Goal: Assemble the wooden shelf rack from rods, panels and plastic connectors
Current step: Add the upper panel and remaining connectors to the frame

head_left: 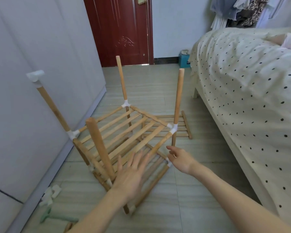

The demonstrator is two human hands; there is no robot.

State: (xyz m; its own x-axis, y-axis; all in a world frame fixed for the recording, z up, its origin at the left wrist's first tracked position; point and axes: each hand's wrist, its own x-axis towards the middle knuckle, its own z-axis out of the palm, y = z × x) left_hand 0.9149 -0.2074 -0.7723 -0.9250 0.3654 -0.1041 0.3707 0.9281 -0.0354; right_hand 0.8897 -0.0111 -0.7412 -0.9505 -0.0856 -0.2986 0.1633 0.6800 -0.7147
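1. Half-built rack stands on the floor just ahead of both hands, four rods upright, slats running away to the left
2. Spare slatted panel flat on the floor beyond right hand, long axis crosswise
3. Left hand fingers spread, empty, over near slats; nearer the rack
4. Right hand loose, empty, by the near-right post
5. Loose connectors left of left forearm

A home bedroom: a bed with polka-dot bedding, hanging clothes, a red wooden door
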